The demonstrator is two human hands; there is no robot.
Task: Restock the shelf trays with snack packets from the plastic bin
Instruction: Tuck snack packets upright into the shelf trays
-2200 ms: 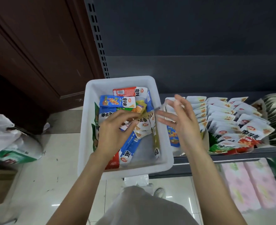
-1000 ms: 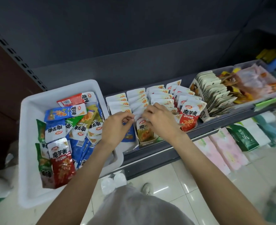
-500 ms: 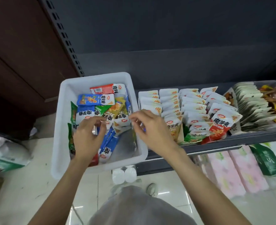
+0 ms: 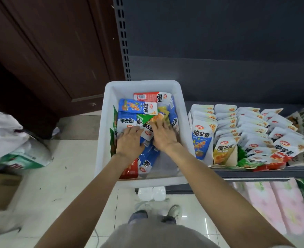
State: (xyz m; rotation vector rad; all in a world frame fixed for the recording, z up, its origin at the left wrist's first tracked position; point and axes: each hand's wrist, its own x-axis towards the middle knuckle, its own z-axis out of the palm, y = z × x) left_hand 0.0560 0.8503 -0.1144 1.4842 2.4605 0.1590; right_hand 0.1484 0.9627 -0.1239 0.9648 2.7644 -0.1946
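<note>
From the head camera we look down into a white plastic bin [image 4: 101,140] whose right side sits at the left end of the shelf [image 4: 254,171]. Both our hands are inside it. Our left hand [image 4: 129,143] lies palm down on the packets [image 4: 137,109] at the bin's left side, fingers fairly straight and spread over a blue and white packet [image 4: 126,120]; we cannot tell whether anything is pinched beneath it. Our right hand [image 4: 163,136] lies just beside the left, nearer the bin's middle, fingers stretched forward onto a yellow packet [image 4: 161,113] and the white ones around it; its grip is flat and loose, nothing clearly held. A red packet [image 4: 151,96] lies along the bin's far wall, and another red one [image 4: 129,170] shows at the near wall under our left forearm.

On the shelf to the right, the trays [image 4: 224,162] hold upright rows of white packets, with blue [image 4: 201,142], yellow [image 4: 222,151], green [image 4: 246,161] and red [image 4: 279,154] fronts facing the shelf's near edge. Below the shelf lie pink wrapped packs [image 4: 272,203]. On the floor at left sits a white bag [image 4: 6,136].
</note>
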